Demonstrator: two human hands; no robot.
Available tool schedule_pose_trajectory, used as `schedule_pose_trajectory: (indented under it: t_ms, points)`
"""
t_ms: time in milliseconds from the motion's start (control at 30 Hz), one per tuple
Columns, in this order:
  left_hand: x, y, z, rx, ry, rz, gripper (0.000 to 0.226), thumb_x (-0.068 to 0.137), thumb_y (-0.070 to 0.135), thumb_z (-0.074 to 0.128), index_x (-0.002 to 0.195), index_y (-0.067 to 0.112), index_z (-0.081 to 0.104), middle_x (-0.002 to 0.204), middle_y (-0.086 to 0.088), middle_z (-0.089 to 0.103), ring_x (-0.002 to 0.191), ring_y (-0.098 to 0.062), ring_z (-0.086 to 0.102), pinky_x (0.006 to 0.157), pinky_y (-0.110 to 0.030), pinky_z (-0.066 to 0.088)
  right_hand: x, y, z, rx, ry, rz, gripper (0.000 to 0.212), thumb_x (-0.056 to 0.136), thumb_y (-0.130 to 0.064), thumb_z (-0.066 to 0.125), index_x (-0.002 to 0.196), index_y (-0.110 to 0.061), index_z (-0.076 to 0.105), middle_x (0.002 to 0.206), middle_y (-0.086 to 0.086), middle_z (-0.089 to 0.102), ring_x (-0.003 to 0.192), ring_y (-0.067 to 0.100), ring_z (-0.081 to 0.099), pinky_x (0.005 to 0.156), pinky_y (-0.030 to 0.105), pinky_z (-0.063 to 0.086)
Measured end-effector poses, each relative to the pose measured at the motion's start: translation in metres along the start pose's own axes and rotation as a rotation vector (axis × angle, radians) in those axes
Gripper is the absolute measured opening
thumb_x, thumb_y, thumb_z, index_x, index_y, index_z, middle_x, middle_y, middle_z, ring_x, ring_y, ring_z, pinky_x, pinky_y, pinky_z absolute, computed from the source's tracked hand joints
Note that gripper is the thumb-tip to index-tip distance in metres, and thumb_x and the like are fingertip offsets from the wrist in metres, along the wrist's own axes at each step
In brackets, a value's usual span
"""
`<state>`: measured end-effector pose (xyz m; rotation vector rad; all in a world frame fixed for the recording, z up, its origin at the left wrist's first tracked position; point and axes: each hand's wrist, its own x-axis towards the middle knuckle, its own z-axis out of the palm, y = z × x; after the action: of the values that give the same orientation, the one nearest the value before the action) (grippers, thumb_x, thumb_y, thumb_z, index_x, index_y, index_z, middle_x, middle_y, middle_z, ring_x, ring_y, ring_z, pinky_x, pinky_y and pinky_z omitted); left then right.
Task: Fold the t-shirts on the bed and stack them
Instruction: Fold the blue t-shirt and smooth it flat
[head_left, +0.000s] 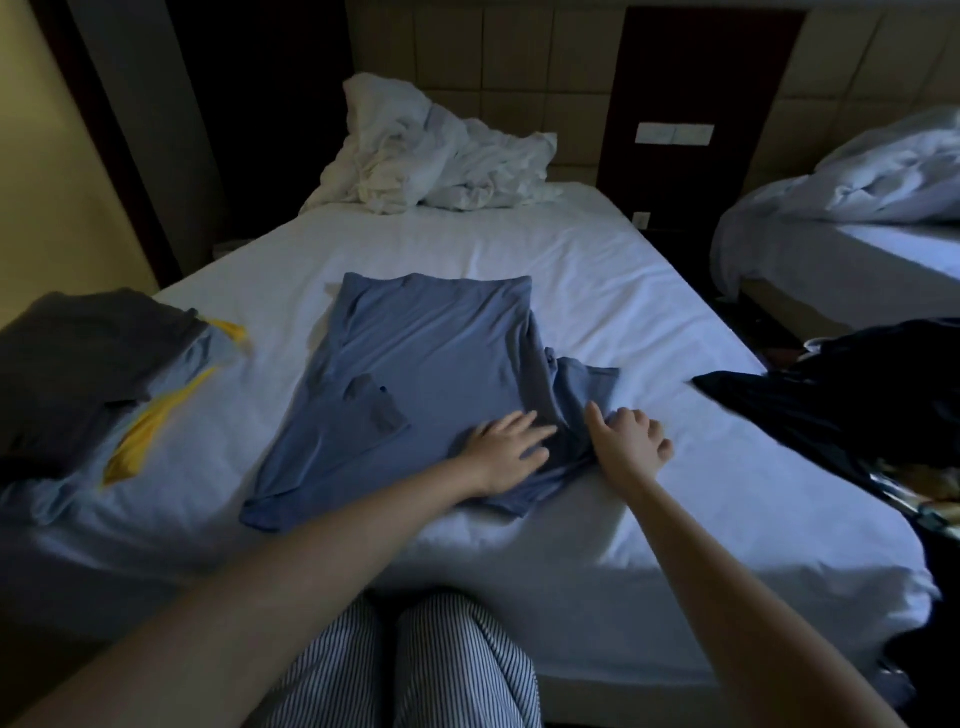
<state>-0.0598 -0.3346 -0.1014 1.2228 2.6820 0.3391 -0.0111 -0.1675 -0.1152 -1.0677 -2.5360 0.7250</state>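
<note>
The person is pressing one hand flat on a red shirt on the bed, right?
Not quite. The shirt is blue, not red; the head view shows it. The rest holds: the left hand presses flat on it on the bed, while the right hand grips its sleeve.

blue t-shirt (415, 364): flat, partly folded, centre of bed (571, 270) | grey t-shirt (78, 364): folded, left

Dark garment (857, 405) runs off the right edge; stack (78, 374) cut by the left edge
</note>
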Motion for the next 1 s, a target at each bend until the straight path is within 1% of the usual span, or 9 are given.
schedule_pose_trajectory:
  t_ms: [100,300,367,500,567,700,867,933,1000]
  points:
    - [0.000,-0.001,0.017,0.131,0.026,-0.020,0.062,0.091,0.053,0.010,0.150,0.034,0.016,0.160,0.003,0.004,0.147,-0.012,0.001,0.116,-0.035,-0.001,0.025,-0.007,0.001,0.023,-0.004,0.035,0.046,0.090,-0.052,0.039,0.108,-0.017,0.063,0.130,0.006,0.049,0.129,0.029,0.028,0.107,0.045,0.017]
    - [0.002,-0.009,0.021,0.134,0.053,0.016,0.052,0.100,0.048,0.021,0.150,0.037,0.012,0.160,0.005,0.002,0.147,-0.011,-0.001,0.116,-0.032,-0.003,0.016,0.019,-0.006,0.132,0.299,0.216,0.028,0.090,-0.020,0.044,0.109,-0.007,0.060,0.127,0.012,0.054,0.134,0.027,0.027,0.109,0.041,0.013]
    - [0.004,-0.009,0.022,0.137,0.041,0.013,0.050,0.101,0.047,0.024,0.149,0.038,0.013,0.160,0.006,0.003,0.146,-0.010,0.000,0.116,-0.032,-0.002,0.004,0.037,-0.012,0.093,0.284,0.220,0.028,0.090,-0.018,0.044,0.110,-0.005,0.059,0.132,0.013,0.050,0.138,0.029,0.020,0.111,0.042,0.008]
    - [0.016,0.000,0.009,-0.026,0.132,0.012,0.053,0.089,0.053,0.029,0.135,0.032,0.047,0.149,0.003,0.033,0.141,-0.015,0.022,0.110,-0.030,0.013,0.011,0.042,-0.012,0.080,0.146,0.181,0.036,0.091,-0.031,0.042,0.116,-0.011,0.059,0.144,0.004,0.038,0.143,0.025,0.004,0.112,0.048,-0.005]
    - [0.030,0.010,0.001,-0.051,0.206,0.031,0.058,0.085,0.052,0.028,0.131,0.028,0.053,0.148,0.001,0.036,0.140,-0.015,0.024,0.109,-0.030,0.017,0.020,0.037,-0.010,0.077,0.095,0.209,0.048,0.091,-0.047,0.039,0.116,-0.012,0.060,0.147,0.000,0.034,0.144,0.023,0.001,0.111,0.051,-0.009]
    - [0.051,0.025,0.012,0.077,0.055,0.049,0.046,0.100,0.046,0.026,0.146,0.043,0.022,0.160,0.006,0.006,0.147,-0.015,0.000,0.116,-0.041,0.001,0.034,0.033,-0.016,0.177,0.114,0.317,0.045,0.089,-0.050,0.043,0.116,-0.022,0.064,0.145,-0.009,0.038,0.143,0.019,0.004,0.112,0.049,-0.008]
    - [0.052,0.024,0.030,0.193,0.053,0.044,0.049,0.099,0.051,0.022,0.147,0.047,0.010,0.160,0.007,-0.001,0.147,-0.017,-0.003,0.117,-0.047,-0.004,0.027,0.032,-0.015,0.287,0.236,0.319,0.035,0.094,-0.044,0.040,0.117,-0.029,0.061,0.137,-0.010,0.050,0.143,0.013,0.012,0.112,0.044,-0.007]
    - [0.050,0.023,0.028,0.084,0.108,0.052,0.052,0.097,0.054,0.023,0.148,0.042,0.018,0.159,0.007,0.008,0.147,-0.015,0.005,0.117,-0.041,-0.001,0.024,0.025,-0.018,0.327,0.241,0.232,0.031,0.095,-0.039,0.041,0.115,-0.030,0.062,0.139,-0.012,0.048,0.143,0.012,0.014,0.113,0.044,-0.007]
    - [0.044,0.022,0.026,-0.300,0.265,0.058,0.050,0.098,0.043,0.030,0.145,0.025,0.036,0.153,0.000,0.032,0.142,-0.015,0.026,0.114,-0.028,0.013,0.020,0.008,-0.017,0.413,0.231,0.072,0.026,0.095,-0.029,0.045,0.112,-0.026,0.065,0.136,-0.008,0.053,0.142,0.013,0.022,0.115,0.042,0.002]
